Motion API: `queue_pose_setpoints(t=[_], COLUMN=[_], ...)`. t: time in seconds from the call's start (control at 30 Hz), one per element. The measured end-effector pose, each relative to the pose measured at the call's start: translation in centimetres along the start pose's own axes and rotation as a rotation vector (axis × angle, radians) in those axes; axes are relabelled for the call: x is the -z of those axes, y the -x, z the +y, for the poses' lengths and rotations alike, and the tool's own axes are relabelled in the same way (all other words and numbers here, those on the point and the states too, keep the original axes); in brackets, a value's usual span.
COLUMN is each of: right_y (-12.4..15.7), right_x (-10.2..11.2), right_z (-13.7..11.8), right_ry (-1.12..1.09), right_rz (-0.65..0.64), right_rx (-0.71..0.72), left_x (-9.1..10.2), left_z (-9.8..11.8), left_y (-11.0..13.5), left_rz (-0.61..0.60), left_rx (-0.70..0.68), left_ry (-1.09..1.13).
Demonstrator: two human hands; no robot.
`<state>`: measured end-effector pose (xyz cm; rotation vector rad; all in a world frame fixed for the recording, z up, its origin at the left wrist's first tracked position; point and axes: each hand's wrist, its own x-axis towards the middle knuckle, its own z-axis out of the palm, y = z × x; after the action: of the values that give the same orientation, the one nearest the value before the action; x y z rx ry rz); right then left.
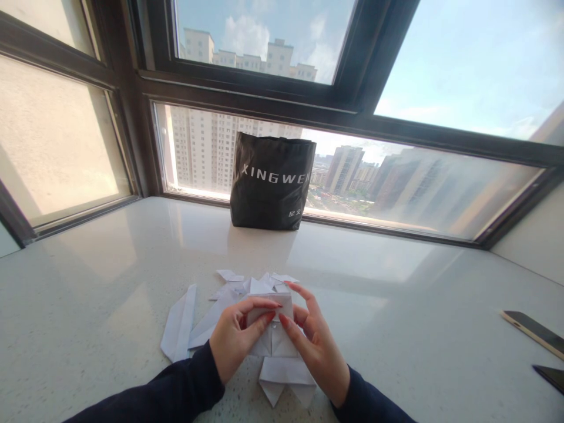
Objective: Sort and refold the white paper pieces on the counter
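Note:
Between my two hands is a piece of folded white paper (282, 346), creased down its middle. My left hand (240, 332) pinches its upper left part, thumb and forefinger closed on the edge. From the other side my right hand (315, 341) grips it, thumb on the near face and the forefinger raised toward the top. Just below the hands lies another folded paper piece (286, 374) with two pointed flaps. Several more folded white papers (233, 288) are heaped behind the hands, partly hidden by them. To the left rests a long folded paper strip (180, 323).
A black bag (273, 185) with white lettering stands upright at the back of the speckled white sill (409, 329), against the window. At the right edge lie a phone (535, 333) and a dark flat object (550, 376), cut off by the frame.

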<state>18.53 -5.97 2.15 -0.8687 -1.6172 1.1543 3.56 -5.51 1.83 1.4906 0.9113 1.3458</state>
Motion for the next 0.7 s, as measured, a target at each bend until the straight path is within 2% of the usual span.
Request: queue_pose_setpoints(t=[0.27, 0.5, 0.6, 0.7], right_y=[-0.1, -1.0, -1.5, -2.4], right_x=[0.0, 0.7, 1.4, 2.8], right_z=[0.0, -0.3, -0.7, -1.4], right_ry=[-0.064, -0.297, -0.34, -0.4], right_rz=[0.0, -0.105, -0.058, 0.045], right_rx=[-0.028, -0.122, -0.182, -0.261], left_x=[-0.1, -0.2, -0.5, -0.7], left_z=[0.6, 0.3, 0.3, 0.3], left_y=[0.4, 0.5, 1.0, 1.3], left_rz=[-0.024, 0.001, -0.047, -0.068], left_rx=[-0.022, -0.008, 0.036, 0.078], left_ry=[-0.076, -0.064, 0.084, 0.249])
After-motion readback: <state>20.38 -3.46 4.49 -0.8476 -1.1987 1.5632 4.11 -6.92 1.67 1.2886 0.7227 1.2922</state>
